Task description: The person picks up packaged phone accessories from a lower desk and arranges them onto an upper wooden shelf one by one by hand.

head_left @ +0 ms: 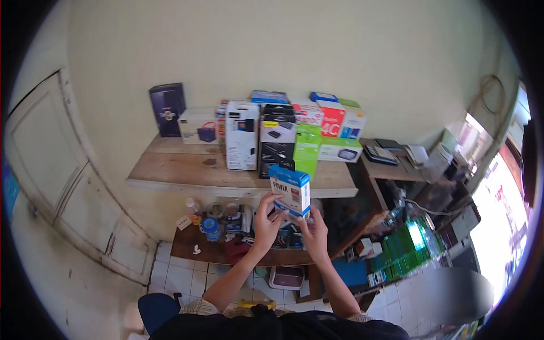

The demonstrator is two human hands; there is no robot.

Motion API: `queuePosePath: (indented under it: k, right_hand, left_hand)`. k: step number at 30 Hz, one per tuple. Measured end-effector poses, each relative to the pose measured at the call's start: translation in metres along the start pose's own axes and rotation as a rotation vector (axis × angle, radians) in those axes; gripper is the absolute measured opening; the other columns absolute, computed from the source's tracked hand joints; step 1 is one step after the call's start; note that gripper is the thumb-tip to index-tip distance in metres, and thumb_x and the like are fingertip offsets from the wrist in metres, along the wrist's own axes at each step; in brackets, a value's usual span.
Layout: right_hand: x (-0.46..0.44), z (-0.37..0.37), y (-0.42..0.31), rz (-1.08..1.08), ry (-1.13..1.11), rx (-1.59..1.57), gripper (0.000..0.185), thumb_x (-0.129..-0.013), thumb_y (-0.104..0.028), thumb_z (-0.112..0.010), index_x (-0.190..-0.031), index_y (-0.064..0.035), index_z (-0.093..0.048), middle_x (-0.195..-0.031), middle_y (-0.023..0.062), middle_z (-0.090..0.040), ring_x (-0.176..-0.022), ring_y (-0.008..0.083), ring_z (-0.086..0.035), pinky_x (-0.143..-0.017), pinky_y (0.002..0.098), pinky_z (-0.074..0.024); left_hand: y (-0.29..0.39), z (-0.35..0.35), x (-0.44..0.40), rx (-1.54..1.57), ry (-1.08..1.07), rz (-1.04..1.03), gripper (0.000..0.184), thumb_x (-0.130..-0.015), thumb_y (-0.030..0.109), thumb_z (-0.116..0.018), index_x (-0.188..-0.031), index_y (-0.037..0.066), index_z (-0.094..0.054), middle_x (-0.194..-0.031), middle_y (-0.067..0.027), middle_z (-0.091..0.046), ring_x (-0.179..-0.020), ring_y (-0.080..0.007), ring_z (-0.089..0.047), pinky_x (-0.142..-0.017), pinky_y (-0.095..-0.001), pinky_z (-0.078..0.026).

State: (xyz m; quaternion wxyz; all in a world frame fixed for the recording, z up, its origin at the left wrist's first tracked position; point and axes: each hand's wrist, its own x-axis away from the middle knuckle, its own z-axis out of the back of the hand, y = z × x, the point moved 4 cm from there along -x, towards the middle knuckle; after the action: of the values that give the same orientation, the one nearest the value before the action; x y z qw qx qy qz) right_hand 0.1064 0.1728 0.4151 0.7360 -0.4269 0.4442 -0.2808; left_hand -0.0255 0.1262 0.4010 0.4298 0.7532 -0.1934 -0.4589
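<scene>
A small white and blue box (291, 192) printed with "POWER" is held upright between my two hands, in front of the wooden shelf's edge. My left hand (267, 218) is closed on its left side and lower edge. My right hand (313, 229) grips the lower right corner. Just behind the held box stand a black box (277, 141), a tall white box (242, 136) and a bright green box (306, 150) on the shelf (187, 167).
A dark purple box (168, 110) and a white box (198, 126) stand at the shelf's left; red boxes (332, 118) are right. Below, a lower table holds a blue-lidded jar (210, 226) and clutter. A green-lit glass case (405, 243) stands right, a door (54, 170) left.
</scene>
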Motion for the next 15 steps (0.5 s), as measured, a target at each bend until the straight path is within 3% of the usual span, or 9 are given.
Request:
queuePosePath:
  k: [4,9,11,15]
  right_hand:
    - [-0.011,-0.045,0.002,0.173,-0.064,0.034,0.037,-0.081,-0.002,-0.056,-0.117,-0.0012,-0.046,-0.098,0.0106,-0.04,-0.092,0.0195,-0.049,-0.075,0.0243,-0.0492]
    - [-0.036,-0.113,-0.043,0.273,-0.111,-0.102,0.042,-0.078,-0.003,-0.059,-0.118,-0.0017,-0.045,-0.093,0.016,-0.047,-0.087,0.0274,-0.049,-0.072,0.0332,-0.0464]
    - [-0.048,-0.14,-0.059,0.44,-0.036,0.091,0.037,-0.077,0.0,-0.058,-0.112,0.0013,-0.044,-0.093,0.0192,-0.049,-0.087,0.0319,-0.048,-0.074,0.0366,-0.0432]
    - [-0.084,-0.214,-0.053,0.303,-0.109,-0.059,0.034,-0.077,0.003,-0.054,-0.108,0.0031,-0.042,-0.096,0.0221,-0.05,-0.09,0.0362,-0.046,-0.076,0.0415,-0.0392]
  left_hand:
    - [0.018,0.045,0.011,-0.094,0.297,-0.009,0.055,-0.075,-0.004,-0.062,-0.122,0.004,-0.034,-0.126,-0.0112,-0.039,-0.114,-0.0205,-0.044,-0.09,-0.0311,-0.043]
    - [0.057,0.111,-0.004,-0.358,0.412,-0.179,0.059,-0.075,-0.004,-0.061,-0.126,0.005,-0.032,-0.127,-0.013,-0.039,-0.117,-0.0226,-0.041,-0.092,-0.0331,-0.041]
    - [0.063,0.141,-0.016,-0.331,0.518,-0.21,0.06,-0.075,-0.005,-0.061,-0.127,0.005,-0.032,-0.126,-0.014,-0.041,-0.115,-0.0237,-0.043,-0.092,-0.0338,-0.041]
    - [0.058,0.199,-0.058,-0.371,0.582,-0.238,0.063,-0.073,-0.007,-0.061,-0.128,0.005,-0.033,-0.123,-0.0144,-0.045,-0.112,-0.0242,-0.047,-0.091,-0.0348,-0.041]
